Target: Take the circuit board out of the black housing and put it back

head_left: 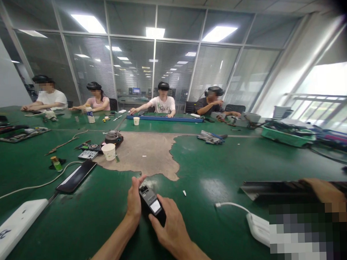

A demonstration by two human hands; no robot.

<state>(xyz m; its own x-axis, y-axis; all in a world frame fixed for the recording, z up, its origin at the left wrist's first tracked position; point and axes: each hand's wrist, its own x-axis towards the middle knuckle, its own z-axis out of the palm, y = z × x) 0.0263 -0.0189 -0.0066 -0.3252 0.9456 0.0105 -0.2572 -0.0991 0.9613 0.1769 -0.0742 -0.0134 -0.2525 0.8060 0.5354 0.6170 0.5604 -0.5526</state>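
Observation:
Between my two hands is a black mobile phone (151, 202), tilted, with its back side up. The back looks uncovered, showing grey inner parts and a white label. My right hand (172, 221) is closed around its lower end, with thumb and fingers on opposite edges. Along its upper left edge lies my left hand (134, 201), palm side against the phone and fingertips reaching past its top end. Part of the left fingers is hidden. A small white scrap (184, 193) lies on the green table (210, 219) to the right of the phone.
A smartphone (77, 177) and white power bank (20, 226) lie left. A paper cup (108, 151) stands beside dismantled parts (113, 136). Gloves (210, 137) lie further back. A white cable (233, 205) and another person's hand (326, 191) are at right. Several people sit opposite.

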